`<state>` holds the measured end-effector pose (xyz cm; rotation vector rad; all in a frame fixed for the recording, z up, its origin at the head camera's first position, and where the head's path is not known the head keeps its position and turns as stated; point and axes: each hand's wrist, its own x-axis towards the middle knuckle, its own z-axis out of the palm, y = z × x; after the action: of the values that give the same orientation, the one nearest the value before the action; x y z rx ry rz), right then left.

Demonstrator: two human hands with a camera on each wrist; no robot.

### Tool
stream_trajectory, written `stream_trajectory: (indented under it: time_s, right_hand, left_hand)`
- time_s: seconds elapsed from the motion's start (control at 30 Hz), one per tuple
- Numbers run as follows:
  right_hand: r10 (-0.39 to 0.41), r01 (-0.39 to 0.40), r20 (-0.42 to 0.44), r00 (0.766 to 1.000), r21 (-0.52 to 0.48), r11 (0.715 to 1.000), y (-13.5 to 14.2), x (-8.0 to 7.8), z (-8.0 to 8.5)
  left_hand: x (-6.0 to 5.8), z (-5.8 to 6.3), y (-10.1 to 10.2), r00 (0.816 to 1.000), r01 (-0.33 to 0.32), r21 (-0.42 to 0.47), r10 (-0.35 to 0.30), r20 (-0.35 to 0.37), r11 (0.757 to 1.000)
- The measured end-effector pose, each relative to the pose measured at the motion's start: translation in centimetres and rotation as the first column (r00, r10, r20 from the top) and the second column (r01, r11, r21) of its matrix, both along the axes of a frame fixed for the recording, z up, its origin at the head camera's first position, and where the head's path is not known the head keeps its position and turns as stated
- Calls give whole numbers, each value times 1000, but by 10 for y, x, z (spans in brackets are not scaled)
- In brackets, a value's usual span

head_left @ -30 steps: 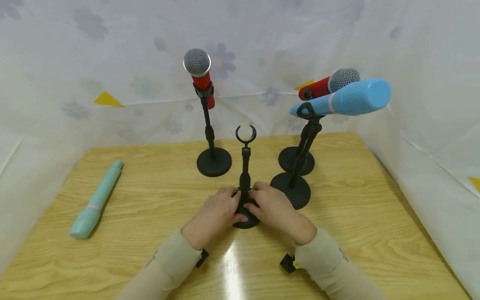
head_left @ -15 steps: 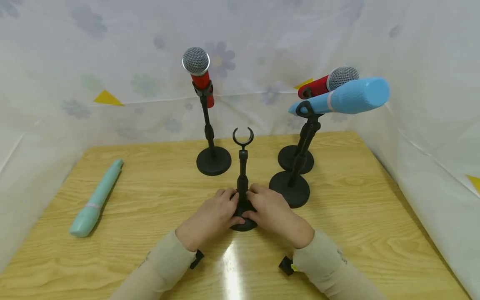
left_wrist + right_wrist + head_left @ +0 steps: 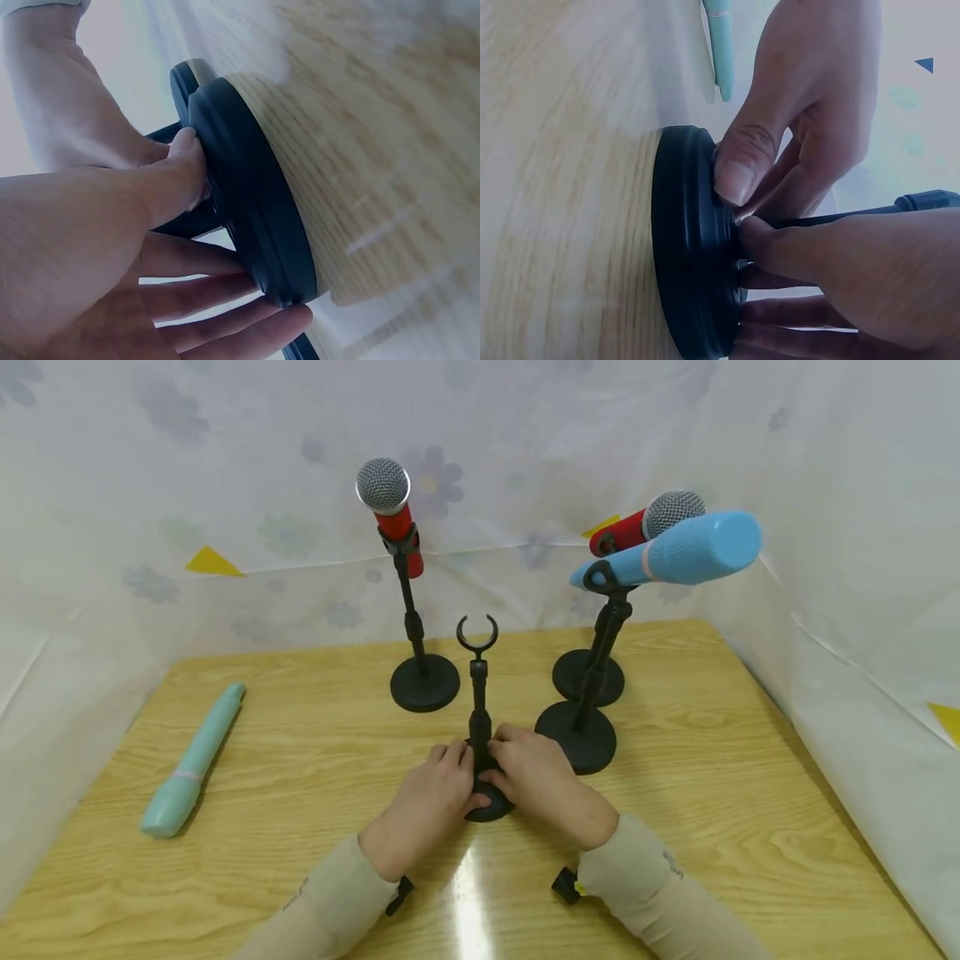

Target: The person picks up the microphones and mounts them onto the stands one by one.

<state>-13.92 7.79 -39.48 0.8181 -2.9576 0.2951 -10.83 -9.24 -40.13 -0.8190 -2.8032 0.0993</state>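
Observation:
In the head view, a black desktop microphone stand (image 3: 480, 693) with a vacant C-shaped clip stands upright at the front middle. Both hands grip its round base, one on each side. My left hand (image 3: 423, 797) has its thumb on top of the base (image 3: 251, 187) and its fingers along the rim, as the left wrist view shows. My right hand (image 3: 542, 781) holds the other side, its thumb close to the foot of the pole in the right wrist view. A mint-green microphone (image 3: 197, 760) lies on the table to the left.
Behind stands a stand (image 3: 424, 683) holding a red microphone (image 3: 393, 522). Close to my right hand, another stand (image 3: 576, 737) carries a blue microphone (image 3: 701, 552); a further red microphone (image 3: 622, 532) on a stand is behind it. Patterned white sheeting (image 3: 285, 468) encloses the wooden table (image 3: 315, 718).
The microphone stand has shifted very slightly toward me and to the left, with both hands still on its base. The head view has also moved a little.

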Motion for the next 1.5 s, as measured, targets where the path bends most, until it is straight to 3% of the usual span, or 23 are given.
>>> stream_trajectory:
  time_s: [0.13,0.27,0.37,0.47,0.53,0.6,0.73,0.83,1.1,1.3,1.5]
  right_hand:
    - [2,-1,-31,1000,2,1000,0,1,-1]
    - [14,-15,-49,999,-12,1000,-1,2,-2]
    - [20,-20,-47,999,-3,1000,-1,3,-2]
    - [22,-22,-34,999,8,1000,-1,4,-2]
    - [27,-27,-27,999,10,1000,0,4,-2]
    - [36,-36,-24,999,4,999,0,5,-1]
    - [56,-56,1,998,6,998,3,7,1]
    - [79,-79,31,996,28,996,6,8,4]
    - [100,-109,85,991,104,989,7,13,8]
    - [94,-103,82,992,108,989,7,14,7]
    - [96,-104,78,992,107,989,7,15,7]
  left_hand:
    - [0,1,0,999,-2,18,1,39,1000]
    - [-4,4,-6,985,19,66,-31,172,998]
    - [-10,7,-15,943,28,139,-72,324,990]
    - [-16,10,-29,882,-9,199,-86,462,980]
    - [-19,12,-42,864,-30,207,-79,497,978]
    - [-21,14,-56,871,-47,208,-62,487,977]
    - [-25,21,-87,928,-35,204,-43,369,978]
    - [-29,27,-110,949,-58,201,-9,316,978]
    - [-36,39,-160,940,-159,208,83,332,965]
    - [-43,41,-196,921,-204,198,119,371,959]
    - [-52,37,-239,933,-214,163,152,326,963]
